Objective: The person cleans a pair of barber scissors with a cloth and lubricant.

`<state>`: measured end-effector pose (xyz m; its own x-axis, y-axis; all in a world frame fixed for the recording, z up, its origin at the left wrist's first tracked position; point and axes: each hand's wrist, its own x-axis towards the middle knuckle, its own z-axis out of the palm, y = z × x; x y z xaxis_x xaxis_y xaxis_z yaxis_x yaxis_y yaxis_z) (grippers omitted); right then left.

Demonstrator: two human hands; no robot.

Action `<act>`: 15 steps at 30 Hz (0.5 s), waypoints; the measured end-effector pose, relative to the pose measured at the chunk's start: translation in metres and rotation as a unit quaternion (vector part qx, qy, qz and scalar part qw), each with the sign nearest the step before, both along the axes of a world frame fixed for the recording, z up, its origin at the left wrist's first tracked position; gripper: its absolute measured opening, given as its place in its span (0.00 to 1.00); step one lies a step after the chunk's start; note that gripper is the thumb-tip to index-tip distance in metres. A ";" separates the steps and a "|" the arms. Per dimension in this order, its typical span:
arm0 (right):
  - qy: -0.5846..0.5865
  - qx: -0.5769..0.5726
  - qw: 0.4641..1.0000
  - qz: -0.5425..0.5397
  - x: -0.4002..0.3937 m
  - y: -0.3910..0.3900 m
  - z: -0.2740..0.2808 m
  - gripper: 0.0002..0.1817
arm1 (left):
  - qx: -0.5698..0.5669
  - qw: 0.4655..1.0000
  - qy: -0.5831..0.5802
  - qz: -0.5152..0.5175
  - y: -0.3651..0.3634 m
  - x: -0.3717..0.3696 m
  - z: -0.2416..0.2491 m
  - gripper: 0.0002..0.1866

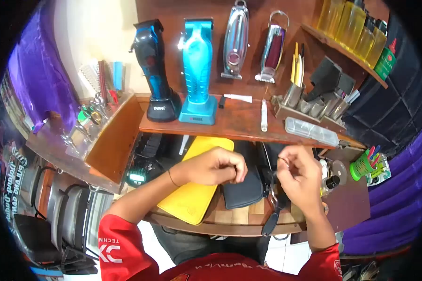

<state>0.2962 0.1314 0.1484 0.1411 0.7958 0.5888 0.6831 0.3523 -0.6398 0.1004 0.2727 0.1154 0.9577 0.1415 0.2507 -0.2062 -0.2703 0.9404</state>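
Note:
My left hand [215, 166] is closed, its fingers curled above a yellow zip pouch [187, 208]; whatever it may hold is hidden. To its right, my right hand [300, 175] is raised with thumb and fingers pinched together. A tiny dark bit shows at those fingertips, too small to name. Beside the yellow pouch lies a black pouch [244, 189], between my two hands. A dark-handled tool [271, 222] lies near the table's front edge, below my right hand.
On the shelf [239, 124] stand a black hair clipper [150, 70] and a blue hair clipper [198, 70], each in a base. Two silver trimmers [235, 42] hang behind. Scissors and combs [96, 105] fill the left rack; yellow bottles [349, 23] line the upper right shelf. A green basket [361, 167] sits right.

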 end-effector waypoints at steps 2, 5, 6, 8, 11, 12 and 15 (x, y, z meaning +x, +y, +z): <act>0.012 0.004 1.000 0.007 0.000 -0.007 0.015 0.04 | -0.033 0.999 0.020 -0.018 0.000 -0.002 0.001 0.06; 0.108 0.012 0.994 0.016 -0.009 -0.011 0.041 0.04 | -0.035 0.999 0.020 -0.019 -0.003 -0.004 0.003 0.04; 0.131 0.051 0.990 0.023 -0.011 -0.006 0.045 0.04 | 0.007 0.999 0.031 -0.007 -0.007 -0.005 0.007 0.06; 0.151 0.089 0.984 0.024 -0.014 0.007 0.048 0.04 | 0.068 0.997 0.021 0.004 -0.011 -0.004 0.010 0.12; 0.277 0.122 0.951 0.057 -0.010 0.026 0.030 0.02 | -0.001 0.995 0.048 0.084 -0.014 -0.002 0.007 0.13; 0.295 0.123 0.945 0.064 -0.008 0.031 0.021 0.02 | -0.016 0.991 0.067 0.115 -0.014 0.000 0.006 0.13; 0.306 0.138 0.938 0.089 -0.008 0.040 0.016 0.03 | -0.014 0.991 0.079 0.106 -0.013 -0.001 0.008 0.14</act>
